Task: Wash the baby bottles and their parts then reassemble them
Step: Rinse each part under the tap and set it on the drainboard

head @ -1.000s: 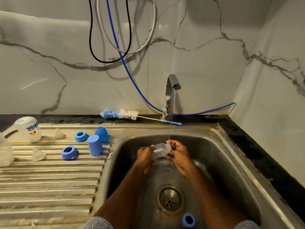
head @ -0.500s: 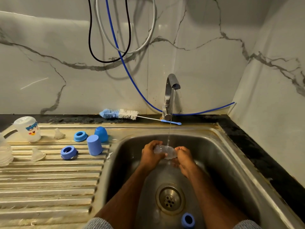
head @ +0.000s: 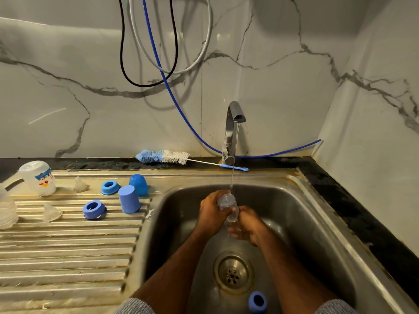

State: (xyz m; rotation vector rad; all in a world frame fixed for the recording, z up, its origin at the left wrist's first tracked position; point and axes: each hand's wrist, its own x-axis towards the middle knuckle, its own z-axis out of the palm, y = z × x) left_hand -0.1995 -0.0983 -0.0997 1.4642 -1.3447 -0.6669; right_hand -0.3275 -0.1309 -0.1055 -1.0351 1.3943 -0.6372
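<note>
Over the steel sink (head: 317,200), water runs from the tap (head: 233,123). Both hands, left hand (head: 212,211) and right hand (head: 250,225), curl around a clear bottle (head: 227,203) (tilted under the stream).

Both forearms were bare from hand to elbow. The left hand (head: 212,211) and right hand (head: 249,225) wore no gloves. Grey, finely ribbed knit sleeves, pushed up, showed at the bottom edge on both arms.
</note>
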